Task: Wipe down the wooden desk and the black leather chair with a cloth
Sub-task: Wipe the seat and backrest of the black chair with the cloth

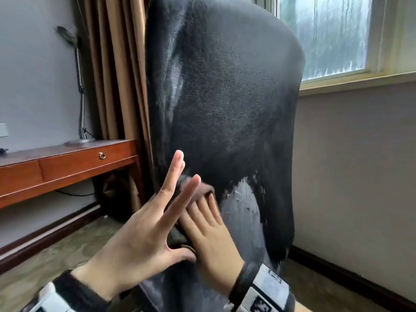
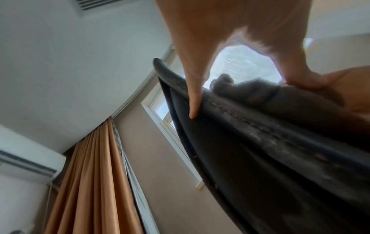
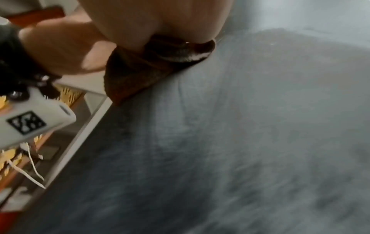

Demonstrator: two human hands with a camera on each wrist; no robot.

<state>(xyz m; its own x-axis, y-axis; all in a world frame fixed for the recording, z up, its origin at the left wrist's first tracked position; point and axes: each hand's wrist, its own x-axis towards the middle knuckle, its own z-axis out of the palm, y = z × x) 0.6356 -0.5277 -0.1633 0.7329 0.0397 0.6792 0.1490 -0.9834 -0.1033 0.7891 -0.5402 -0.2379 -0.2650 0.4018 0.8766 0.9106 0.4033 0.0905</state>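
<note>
The black leather chair fills the head view with its backrest towards me; a worn grey patch shows low on it. My right hand lies flat with straight fingers and presses a dark cloth against the lower backrest. My left hand is beside it at the chair's left edge, fingers straight and spread, thumb by the cloth. In the left wrist view a finger touches the chair's edge near the cloth. In the right wrist view the cloth sticks out under the palm on the leather.
The wooden desk stands at the left against the wall, with a desk lamp on it. A brown curtain hangs behind the chair. A window is at the upper right. Carpet covers the floor.
</note>
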